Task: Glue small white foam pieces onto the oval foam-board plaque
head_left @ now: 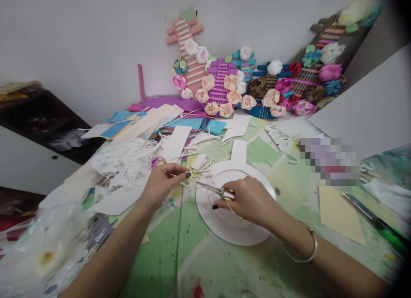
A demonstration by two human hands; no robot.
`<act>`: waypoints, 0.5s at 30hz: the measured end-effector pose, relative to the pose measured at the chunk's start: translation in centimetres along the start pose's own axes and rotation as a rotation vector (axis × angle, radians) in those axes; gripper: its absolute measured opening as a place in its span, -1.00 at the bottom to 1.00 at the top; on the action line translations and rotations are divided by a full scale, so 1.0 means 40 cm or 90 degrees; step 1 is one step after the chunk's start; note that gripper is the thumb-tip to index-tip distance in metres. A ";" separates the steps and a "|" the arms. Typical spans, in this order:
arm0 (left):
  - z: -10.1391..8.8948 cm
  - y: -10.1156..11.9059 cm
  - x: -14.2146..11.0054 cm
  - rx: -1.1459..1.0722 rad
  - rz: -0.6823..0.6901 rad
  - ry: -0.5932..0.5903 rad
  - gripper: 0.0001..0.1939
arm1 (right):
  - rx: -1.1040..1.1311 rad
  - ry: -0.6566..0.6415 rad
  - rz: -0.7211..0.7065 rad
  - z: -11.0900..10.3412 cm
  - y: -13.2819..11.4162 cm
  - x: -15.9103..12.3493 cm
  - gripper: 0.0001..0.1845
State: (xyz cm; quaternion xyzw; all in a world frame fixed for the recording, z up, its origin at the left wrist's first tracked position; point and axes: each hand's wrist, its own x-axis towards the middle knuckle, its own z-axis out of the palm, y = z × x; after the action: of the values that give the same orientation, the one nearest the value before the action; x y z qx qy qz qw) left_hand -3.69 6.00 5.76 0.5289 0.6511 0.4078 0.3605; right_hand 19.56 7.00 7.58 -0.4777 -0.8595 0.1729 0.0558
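Observation:
My right hand is closed around the handles of small scissors, whose blades point left. Below them is a round white plate-like piece with a raised ring and a white card strip reaching up from its top edge. My left hand is pinched just left of the scissor tips. A tiny pale bit shows near its fingertips, too small to name. Between the hands and the back of the table lie white card scraps.
Decorated guitar-shaped crafts with paper flowers lean on the wall. Tangled white string and card sheets lie left, beside a plastic bag. On the right are a cutter knife, beige card and a blurred-out object.

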 end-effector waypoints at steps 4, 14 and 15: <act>0.032 -0.018 0.000 0.075 -0.006 -0.072 -0.77 | 0.047 0.103 0.049 -0.061 0.044 0.002 -0.59; 0.080 -0.031 -0.016 0.119 0.067 -0.067 -0.83 | 0.831 0.122 0.054 -0.115 -0.012 -0.064 -0.50; 0.072 -0.029 -0.013 0.132 0.077 -0.045 -0.83 | 0.809 0.150 0.056 -0.121 -0.016 -0.086 -0.44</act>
State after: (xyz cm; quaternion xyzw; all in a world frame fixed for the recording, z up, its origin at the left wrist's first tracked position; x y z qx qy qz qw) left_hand -1.46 5.82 3.53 0.6154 0.6437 0.3405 0.3016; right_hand 22.13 4.98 12.56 -0.4024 -0.5576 0.5964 0.4141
